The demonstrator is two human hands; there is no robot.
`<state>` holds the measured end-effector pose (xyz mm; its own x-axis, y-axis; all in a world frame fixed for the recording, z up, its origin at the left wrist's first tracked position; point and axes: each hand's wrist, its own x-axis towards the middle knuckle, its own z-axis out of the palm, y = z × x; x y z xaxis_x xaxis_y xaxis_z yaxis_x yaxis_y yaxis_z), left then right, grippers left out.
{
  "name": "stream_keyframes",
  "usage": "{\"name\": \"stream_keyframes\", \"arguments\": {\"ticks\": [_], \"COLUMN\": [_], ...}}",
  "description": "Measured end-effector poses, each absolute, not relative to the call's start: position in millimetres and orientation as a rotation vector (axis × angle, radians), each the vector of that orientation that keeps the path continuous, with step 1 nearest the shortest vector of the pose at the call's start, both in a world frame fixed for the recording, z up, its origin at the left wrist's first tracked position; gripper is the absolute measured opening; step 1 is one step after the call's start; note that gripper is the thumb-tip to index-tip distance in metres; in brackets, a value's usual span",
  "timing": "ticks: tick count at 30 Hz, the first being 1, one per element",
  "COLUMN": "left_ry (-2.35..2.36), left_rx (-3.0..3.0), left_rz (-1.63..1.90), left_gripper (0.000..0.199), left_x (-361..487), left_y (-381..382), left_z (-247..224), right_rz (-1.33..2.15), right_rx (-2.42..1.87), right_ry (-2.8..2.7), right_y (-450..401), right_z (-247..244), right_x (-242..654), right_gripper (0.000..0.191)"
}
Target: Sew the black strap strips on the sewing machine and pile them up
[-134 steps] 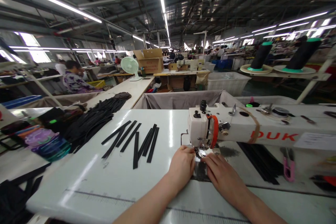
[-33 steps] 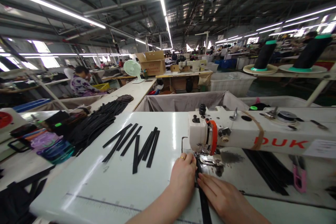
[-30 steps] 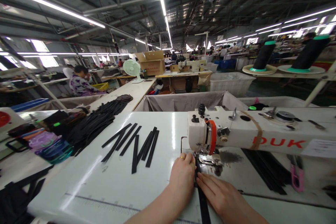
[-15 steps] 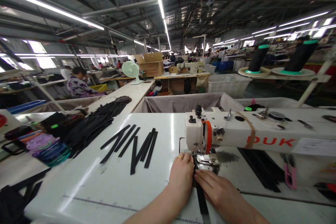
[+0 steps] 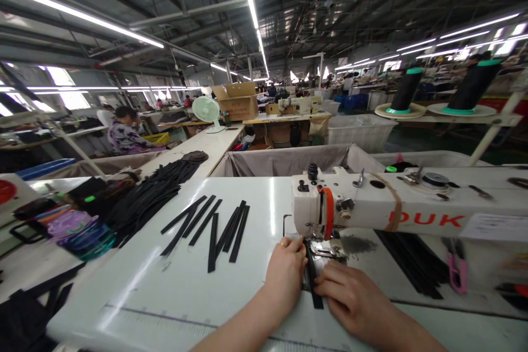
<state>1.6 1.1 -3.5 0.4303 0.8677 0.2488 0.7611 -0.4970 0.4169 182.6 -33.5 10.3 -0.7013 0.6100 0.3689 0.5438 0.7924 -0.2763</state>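
A black strip (image 5: 315,286) runs from beneath the sewing machine's head (image 5: 307,203) toward me, its near end lying on the white tabletop. My left hand (image 5: 287,267) presses along the strip's left side beside the needle area, fingers curled together. On the right side, my right hand (image 5: 344,289) has its fingers bent and pressed together at the strip's edge; whether it pinches the strip is unclear. The metal presser parts (image 5: 325,250) sit just beyond my fingers. Several short black strips (image 5: 212,242) lie to the left on the tabletop.
A heap of black strips (image 5: 157,192) lies at the left, near a purple and teal container (image 5: 82,231). Under the machine arm are more black strips (image 5: 410,264) and pink-handled snips (image 5: 457,269). A person (image 5: 127,132) sits far left. Thread cones (image 5: 406,91) stand right.
The black strip has moved forward under the machine, so less of it extends toward me. My right hand's fingers have drawn back and bent, slightly right. My left hand has barely moved.
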Motion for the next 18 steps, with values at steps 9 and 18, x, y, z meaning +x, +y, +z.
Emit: {"name": "stream_keyframes", "arguments": {"ticks": [9,18], "left_ry": [1.445,1.481], "left_rx": [2.472,2.434], "left_rz": [0.567,0.571], "left_gripper": [0.023,0.028], "left_x": [4,1], "left_y": [5,-2], "left_z": [-7,-1], "right_rz": [0.185,-0.009], "right_rx": [-0.930,-1.080], "right_ry": [-2.459,-2.467], "right_y": [-25,-18], "right_z": [4,-8], "right_x": [185,181], "right_gripper": [0.035,0.041]}}
